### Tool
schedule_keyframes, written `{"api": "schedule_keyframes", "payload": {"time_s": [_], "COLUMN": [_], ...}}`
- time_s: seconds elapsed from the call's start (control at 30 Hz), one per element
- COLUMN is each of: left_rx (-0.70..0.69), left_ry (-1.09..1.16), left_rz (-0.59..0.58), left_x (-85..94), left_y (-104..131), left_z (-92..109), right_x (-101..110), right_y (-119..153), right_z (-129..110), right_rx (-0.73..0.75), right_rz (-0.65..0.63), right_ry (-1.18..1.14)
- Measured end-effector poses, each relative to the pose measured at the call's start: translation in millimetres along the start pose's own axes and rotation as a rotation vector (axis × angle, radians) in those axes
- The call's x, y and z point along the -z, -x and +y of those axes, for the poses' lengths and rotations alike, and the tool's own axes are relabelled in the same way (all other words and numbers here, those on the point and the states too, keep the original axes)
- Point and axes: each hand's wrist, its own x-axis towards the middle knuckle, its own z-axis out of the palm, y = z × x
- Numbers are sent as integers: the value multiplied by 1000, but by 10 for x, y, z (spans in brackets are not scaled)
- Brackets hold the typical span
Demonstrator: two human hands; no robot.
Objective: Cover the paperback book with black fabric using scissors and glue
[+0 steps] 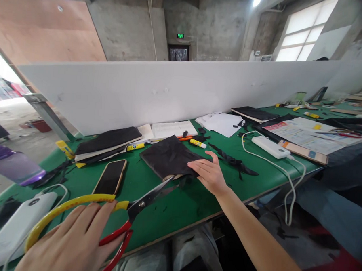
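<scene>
Scissors (141, 205) were gripped in your left hand (72, 237), blades parted at the near edge of the black-covered piece (170, 155) on the green table (177, 210). Your right hand (212, 175) touched its right end; whether you pinched it, I couldn't tell. With those fingertips near the blades, a push rightward could have nicked you. Light pressure might have let the piece skew, and the scissors' tilt could have gouged it.

I see a phone (110, 177), with a purple bottle (15, 168) to its left and a power bank (268, 147) well to its right.
</scene>
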Motion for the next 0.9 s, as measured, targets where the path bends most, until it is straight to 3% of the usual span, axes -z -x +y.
{"api": "schedule_keyframes", "payload": {"time_s": [0.1, 0.27, 0.37, 0.57, 0.9], "left_rx": [-83, -130, -137, -111, -179], "left_ry": [-160, -214, -237, -293, -269], "left_rz": [-35, -16, 14, -60, -49], "left_x": [25, 69, 117, 208, 153], "left_y": [-65, -200, -256, -298, -326], "left_z": [73, 158, 226, 384, 350], "right_x": [8, 21, 20, 15, -1], "right_y": [-11, -19, -13, -9, 3], "right_z": [-5, -8, -6, -9, -6], "right_rx": [-4, 3, 0, -1, -15], "right_rz": [-7, -3, -11, -2, -12], "right_ry": [3, 1, 2, -8, -23]}}
